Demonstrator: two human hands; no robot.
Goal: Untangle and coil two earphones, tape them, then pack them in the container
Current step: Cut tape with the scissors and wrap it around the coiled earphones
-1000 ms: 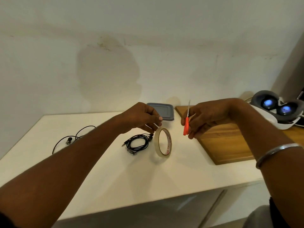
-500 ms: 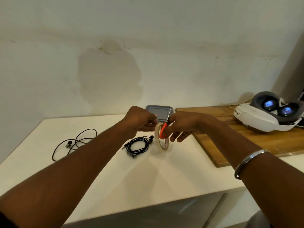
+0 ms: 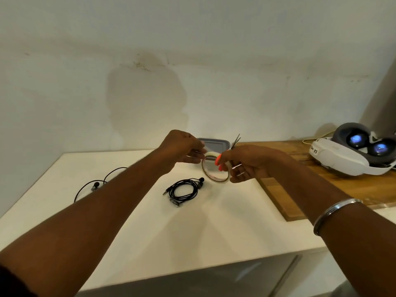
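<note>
A coiled black earphone lies on the white table, just below my hands. The second earphone lies loose at the left, partly hidden behind my left forearm. My left hand pinches the free end of the tape. My right hand holds the tape roll above the table together with orange-handled scissors, whose blades point up. The grey lidded container stands behind my hands against the wall.
A wooden board lies on the right side of the table, and a white VR headset rests on it. The wall runs close behind. The table's front edge is near me.
My right hand moved left with the scissors to the tape roll. The roll, which stood on the table, is now lifted and held between both hands.
</note>
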